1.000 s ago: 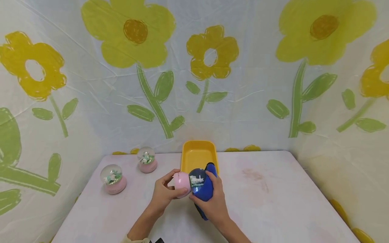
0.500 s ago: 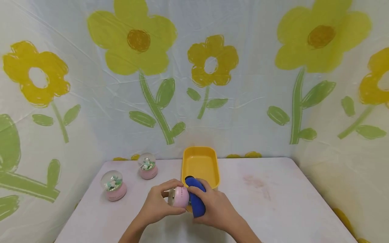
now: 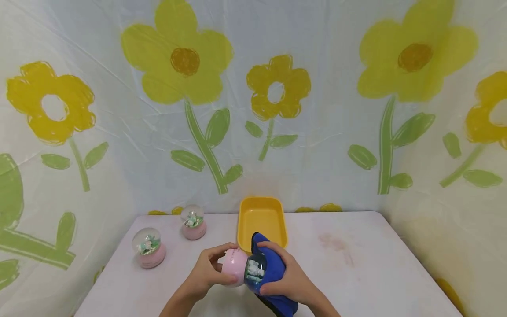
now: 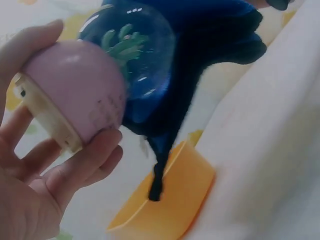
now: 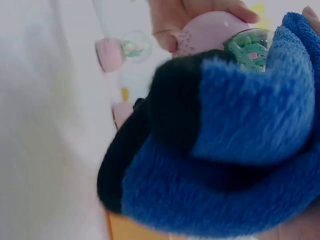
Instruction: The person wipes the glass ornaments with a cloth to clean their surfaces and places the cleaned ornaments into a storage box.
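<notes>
A snow globe with a pink base (image 3: 234, 267) lies on its side in the air, held between both hands. My left hand (image 3: 207, 269) grips the pink base, thumb on the near side and fingers on the far side. In the left wrist view the underside rim of the base (image 4: 47, 112) faces the palm. My right hand (image 3: 291, 277) holds a blue cloth (image 3: 273, 269) with dark edging round the clear dome (image 3: 255, 267). White and green figures show through the glass. In the right wrist view the fluffy cloth (image 5: 250, 110) hides most of the dome.
A yellow tray (image 3: 240, 220) stands behind the hands on the white table (image 3: 336, 264). Two more snow globes with pink bases stand upright at the left, one nearer (image 3: 152, 256) and one farther back (image 3: 194, 230). A flower-printed cloth wall (image 3: 325, 145) rises behind the table.
Half a second ago the cloth and right hand covered the dome; now the dome shows again as the right hand has shifted right. The cloth hangs lower. The left hand still grips the base.
</notes>
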`<state>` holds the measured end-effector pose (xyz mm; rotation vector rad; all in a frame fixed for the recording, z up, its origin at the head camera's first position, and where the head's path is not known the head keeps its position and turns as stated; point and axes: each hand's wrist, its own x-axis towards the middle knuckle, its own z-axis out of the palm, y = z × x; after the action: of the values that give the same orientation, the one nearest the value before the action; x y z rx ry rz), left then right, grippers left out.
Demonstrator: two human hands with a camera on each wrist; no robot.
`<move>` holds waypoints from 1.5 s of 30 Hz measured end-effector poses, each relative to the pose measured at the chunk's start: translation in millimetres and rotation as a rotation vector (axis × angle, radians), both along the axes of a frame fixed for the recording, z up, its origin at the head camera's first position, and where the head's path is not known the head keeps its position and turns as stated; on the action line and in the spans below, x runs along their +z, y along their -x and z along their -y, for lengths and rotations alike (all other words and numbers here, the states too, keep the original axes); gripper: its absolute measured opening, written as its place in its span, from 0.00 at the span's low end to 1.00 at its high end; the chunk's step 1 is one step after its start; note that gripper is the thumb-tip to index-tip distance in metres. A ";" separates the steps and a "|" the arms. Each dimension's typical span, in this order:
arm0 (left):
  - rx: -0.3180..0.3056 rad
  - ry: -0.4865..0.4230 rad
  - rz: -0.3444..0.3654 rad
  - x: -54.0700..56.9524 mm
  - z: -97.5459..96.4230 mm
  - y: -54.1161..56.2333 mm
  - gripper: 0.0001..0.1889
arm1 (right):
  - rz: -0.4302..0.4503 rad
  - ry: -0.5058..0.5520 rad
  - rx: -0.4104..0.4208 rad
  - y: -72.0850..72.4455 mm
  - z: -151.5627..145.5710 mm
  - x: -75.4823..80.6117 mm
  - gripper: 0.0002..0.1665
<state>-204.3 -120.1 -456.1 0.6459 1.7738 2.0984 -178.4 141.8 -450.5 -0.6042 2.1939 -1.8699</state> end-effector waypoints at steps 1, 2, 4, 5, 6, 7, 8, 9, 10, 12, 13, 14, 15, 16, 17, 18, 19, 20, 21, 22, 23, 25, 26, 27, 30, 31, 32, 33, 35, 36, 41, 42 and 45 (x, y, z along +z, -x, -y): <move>0.016 -0.001 0.035 -1.7 -1.0 -1.7 0.32 | 0.029 0.035 -0.012 -2.9 0.4 -1.8 0.47; 0.035 0.003 0.065 -2.3 -2.2 -3.1 0.31 | 0.048 0.070 -0.023 -5.2 1.1 -2.5 0.46; 0.084 0.010 0.076 -2.7 -4.9 -3.8 0.30 | 0.075 0.135 -0.062 -7.9 3.3 -2.8 0.46; 0.111 0.014 0.076 -2.4 -6.4 -3.7 0.29 | 0.087 0.163 -0.089 -8.8 5.1 -2.3 0.45; 0.137 0.011 0.073 -2.3 -8.2 -3.7 0.29 | 0.095 0.181 -0.121 -9.8 7.1 -1.8 0.45; 0.162 0.008 0.073 -2.1 -10.2 -4.0 0.30 | 0.100 0.201 -0.149 -10.6 9.0 -1.8 0.45; 0.185 0.005 0.078 -2.1 -12.2 -4.6 0.30 | 0.103 0.203 -0.189 -11.4 10.8 -2.4 0.46; 0.209 0.005 0.086 -2.4 -14.2 -5.8 0.31 | 0.107 0.194 -0.234 -12.5 12.6 -3.2 0.46; 0.232 0.008 0.097 -2.8 -16.0 -7.6 0.31 | 0.108 0.173 -0.277 -13.6 14.5 -4.6 0.47; 0.277 0.005 0.117 -4.3 -19.3 -11.3 0.33 | 0.087 0.099 -0.354 -15.6 18.7 -9.0 0.49; 0.301 0.007 0.121 -5.1 -20.5 -13.0 0.34 | 0.055 0.047 -0.388 -16.3 20.8 -11.4 0.50; 0.322 0.008 0.118 -5.9 -21.3 -14.7 0.35 | 0.013 -0.017 -0.418 -16.9 22.8 -13.6 0.52; 0.340 0.017 0.108 -6.5 -21.7 -16.1 0.36 | -0.048 -0.088 -0.439 -17.3 24.9 -15.2 0.53; 0.350 0.025 0.090 -5.6 -22.5 -15.8 0.36 | -0.118 -0.173 -0.457 -16.3 26.2 -15.2 0.54; 0.354 0.034 0.071 -4.5 -22.9 -15.4 0.37 | -0.189 -0.262 -0.468 -15.6 27.4 -14.5 0.54; 0.358 0.049 0.053 -3.0 -22.6 -15.7 0.37 | -0.255 -0.349 -0.473 -15.7 28.3 -12.8 0.54; 0.363 0.078 0.033 -1.3 -21.6 -17.0 0.38 | -0.311 -0.437 -0.466 -16.2 29.5 -11.1 0.55; 0.368 0.114 0.014 0.8 -20.0 -19.1 0.38 | -0.351 -0.518 -0.442 -17.4 30.5 -8.6 0.55; 0.371 0.161 -0.012 2.7 -17.9 -21.3 0.37 | -0.388 -0.597 -0.409 -19.1 31.3 -5.7 0.55; 0.373 0.203 -0.038 4.5 -15.6 -23.9 0.37 | -0.412 -0.664 -0.368 -21.0 32.0 -2.4 0.55; 0.369 0.243 -0.064 6.1 -13.0 -26.6 0.36 | -0.430 -0.712 -0.317 -23.1 32.3 1.2 0.55; 0.341 0.306 -0.104 8.4 -8.7 -30.8 0.35 | -0.451 -0.783 -0.221 -26.0 31.6 8.3 0.55; 0.312 0.314 -0.119 8.9 -7.4 -31.4 0.34 | -0.459 -0.801 -0.181 -26.7 30.3 12.2 0.55; 0.277 0.309 -0.126 8.9 -6.7 -31.1 0.34 | -0.464 -0.811 -0.149 -26.6 28.3 15.9 0.55; 0.162 0.256 -0.104 6.8 -7.5 -27.5 0.35 | -0.448 -0.796 -0.075 -24.9 19.8 23.8 0.55; 0.130 0.229 -0.090 4.7 -6.9 -25.9 0.36 | -0.439 -0.774 -0.051 -23.9 17.4 24.4 0.55; 0.104 0.202 -0.074 2.2 -6.2 -24.1 0.36 | -0.423 -0.746 -0.032 -22.6 15.1 24.0 0.54; 0.082 0.178 -0.064 -0.3 -5.6 -22.0 0.36 | -0.404 -0.712 -0.013 -20.8 12.5 22.6 0.54; 0.051 0.144 -0.041 -6.0 -4.8 -17.5 0.35 | -0.354 -0.623 0.021 -17.1 7.1 17.4 0.54; 0.044 0.132 -0.029 -9.1 -4.8 -14.9 0.34 | -0.320 -0.573 0.031 -14.6 4.5 13.7 0.54; 0.073 0.120 0.057 -22.9 -9.3 -3.4 0.30 | -0.102 -0.270 0.009 -2.4 -5.4 -7.9 0.49; 0.089 0.118 0.075 -25.0 -10.3 -2.2 0.31 | -0.061 -0.209 -0.001 -0.6 -5.7 -11.9 0.49; 0.135 0.107 0.123 -30.6 -12.2 -1.1 0.33 | 0.036 -0.076 -0.037 1.3 -3.0 -22.1 0.48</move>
<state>-203.2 -107.9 -486.7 0.3698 1.8911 2.0627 -179.7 144.7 -472.5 -0.5153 2.2562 -1.7909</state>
